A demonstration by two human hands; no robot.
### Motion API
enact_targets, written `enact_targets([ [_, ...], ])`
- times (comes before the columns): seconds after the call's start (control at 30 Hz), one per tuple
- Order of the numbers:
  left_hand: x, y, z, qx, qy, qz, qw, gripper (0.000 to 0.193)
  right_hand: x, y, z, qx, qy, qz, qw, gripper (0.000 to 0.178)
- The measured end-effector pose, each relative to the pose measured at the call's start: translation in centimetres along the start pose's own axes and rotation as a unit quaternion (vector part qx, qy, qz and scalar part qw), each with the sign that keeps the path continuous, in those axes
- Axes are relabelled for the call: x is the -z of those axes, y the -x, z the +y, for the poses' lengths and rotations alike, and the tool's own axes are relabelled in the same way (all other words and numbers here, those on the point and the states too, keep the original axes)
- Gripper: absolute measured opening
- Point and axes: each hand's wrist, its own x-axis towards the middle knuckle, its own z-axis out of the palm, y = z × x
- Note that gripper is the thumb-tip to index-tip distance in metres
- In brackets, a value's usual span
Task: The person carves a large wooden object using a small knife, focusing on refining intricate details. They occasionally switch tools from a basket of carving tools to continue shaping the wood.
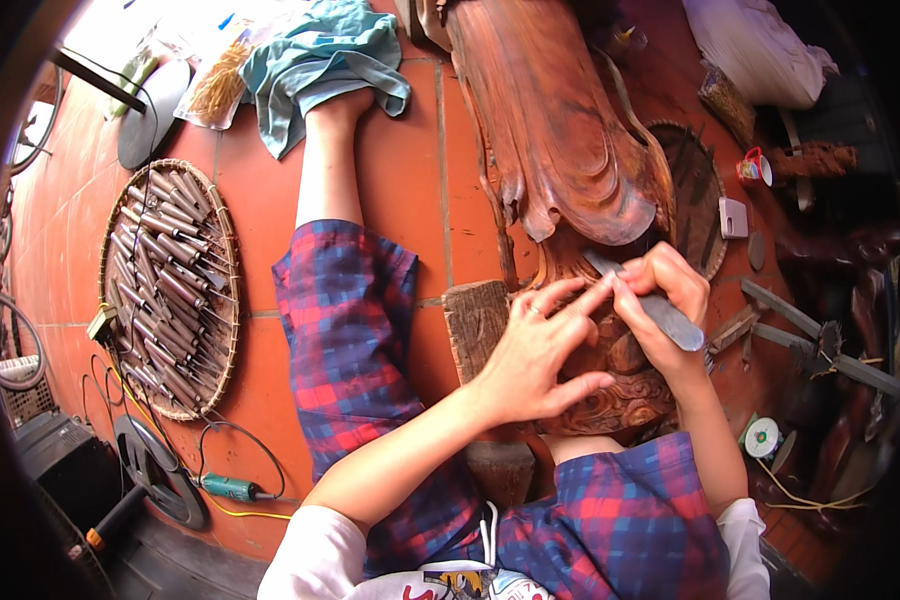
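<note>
A reddish-brown wood carving [560, 100] with smooth flowing folds lies in front of me, its swirled, carved lower end [625, 398] between my legs. My right hand [662, 300] is closed around a grey carving chisel [672, 322], whose flat blade points up and left to the wood just below the folded edge. Fingers stretched and thumb apart, my left hand [540, 355] rests over the carving. Its index fingertip meets the chisel beside my right thumb. The chisel's very tip is hard to make out against the wood.
At left, a round woven basket [232, 290] holds many chisels. Wooden blocks [478, 325] prop beside the carving. A green-handled power tool [232, 488] with cords lies lower left. A teal cloth [325, 60] covers my left foot. At right are a red cup [755, 168] and a thread spool [762, 437].
</note>
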Motion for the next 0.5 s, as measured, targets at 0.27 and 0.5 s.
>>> enact_targets([
  [0.27, 0.0, 0.1, -0.6, 0.009, 0.027, 0.014, 0.999, 0.048, -0.5, -1.2, -0.8, -0.004, -0.004, -0.015, 1.000, 0.022],
  [0.5, 1.0, 0.1, -0.5, 0.023, 0.050, 0.023, 0.998, 0.068, -0.9, -1.9, -1.2, -0.009, 0.018, -0.038, 0.999, 0.026],
])
